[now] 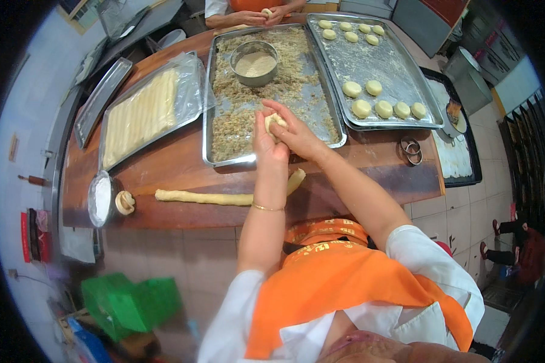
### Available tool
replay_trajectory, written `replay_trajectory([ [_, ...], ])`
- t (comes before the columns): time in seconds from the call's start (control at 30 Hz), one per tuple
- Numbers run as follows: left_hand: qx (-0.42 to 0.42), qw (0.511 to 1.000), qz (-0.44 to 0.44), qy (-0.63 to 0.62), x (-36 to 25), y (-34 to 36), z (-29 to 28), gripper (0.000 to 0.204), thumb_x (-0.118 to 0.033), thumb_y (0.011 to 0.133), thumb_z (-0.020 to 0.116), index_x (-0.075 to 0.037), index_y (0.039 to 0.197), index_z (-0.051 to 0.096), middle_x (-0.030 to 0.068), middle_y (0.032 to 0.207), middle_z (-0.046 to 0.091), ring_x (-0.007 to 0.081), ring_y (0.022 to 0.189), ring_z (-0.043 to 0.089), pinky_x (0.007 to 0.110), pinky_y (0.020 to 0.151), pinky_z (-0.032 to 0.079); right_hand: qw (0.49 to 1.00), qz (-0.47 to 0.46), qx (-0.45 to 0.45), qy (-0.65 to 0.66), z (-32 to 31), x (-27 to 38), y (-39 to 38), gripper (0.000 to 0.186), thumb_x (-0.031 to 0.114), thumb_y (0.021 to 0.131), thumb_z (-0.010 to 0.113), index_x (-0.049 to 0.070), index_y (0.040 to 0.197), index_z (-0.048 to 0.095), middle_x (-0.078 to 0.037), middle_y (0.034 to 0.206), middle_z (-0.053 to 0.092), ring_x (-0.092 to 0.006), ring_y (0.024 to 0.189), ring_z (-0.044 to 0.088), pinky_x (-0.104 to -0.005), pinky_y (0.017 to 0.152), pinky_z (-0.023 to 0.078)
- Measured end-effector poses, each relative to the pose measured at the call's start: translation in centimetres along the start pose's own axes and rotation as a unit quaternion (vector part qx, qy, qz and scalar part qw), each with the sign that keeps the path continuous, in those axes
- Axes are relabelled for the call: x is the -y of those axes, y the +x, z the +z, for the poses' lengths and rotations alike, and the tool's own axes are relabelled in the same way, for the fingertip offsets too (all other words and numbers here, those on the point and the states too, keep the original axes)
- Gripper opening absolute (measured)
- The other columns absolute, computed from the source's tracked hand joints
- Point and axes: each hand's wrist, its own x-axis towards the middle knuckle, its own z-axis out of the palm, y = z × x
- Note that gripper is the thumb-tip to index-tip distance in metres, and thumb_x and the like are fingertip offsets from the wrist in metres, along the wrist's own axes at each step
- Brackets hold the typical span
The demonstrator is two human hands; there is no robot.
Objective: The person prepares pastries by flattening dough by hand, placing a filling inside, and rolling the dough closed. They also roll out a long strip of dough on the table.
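Over the near edge of the filling tray, my left hand [265,142] cups a small piece of pale dough [275,121]. My right hand [300,134] closes on the same dough from the other side, its fingers partly hiding it. Below them is a metal tray [224,162] spread with crumbly brownish filling. On that filling sits a round metal sieve [254,77] with pale, grainy stuff inside. A long rope of dough [206,197] lies across the wooden table in front of me, passing behind my left forearm.
A tray [393,78] at right holds several round dough pieces. Left are a tray of dough ropes [145,112] partly under plastic, a narrow empty tray [102,103] and a bowl of flour [102,199]. Metal ring cutters [411,151] lie right. Across the table, another person's hands [263,16] hold dough.
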Motion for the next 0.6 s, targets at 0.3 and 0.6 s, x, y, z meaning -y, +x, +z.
replay_trajectory([
  [0.3,0.224,0.968,-0.004,0.114,-3.6,-5.6,1.9,0.035,-0.035,0.105,0.053,-0.005,0.122,0.06,0.0131,0.116,0.066,0.0243,0.107,0.065,0.037,0.093,0.056,0.978,0.058,0.018,0.201,-0.6,4.0,-1.2,0.061,0.019,0.098,0.06,0.013,0.154,0.036,-0.008,0.137,0.054,-0.0174,0.127,0.052,-0.0323,0.108,0.042],
  [0.6,0.15,0.966,0.066,0.199,-2.0,-5.0,-1.4,0.028,-0.033,0.103,0.055,-0.005,0.103,0.06,0.0059,0.094,0.063,0.0167,0.086,0.065,0.032,0.078,0.056,0.998,-0.04,0.051,0.009,1.5,2.6,-3.0,0.066,0.004,0.086,0.057,0.011,0.15,0.042,-0.01,0.139,0.054,-0.0212,0.128,0.051,-0.0341,0.107,0.042],
])
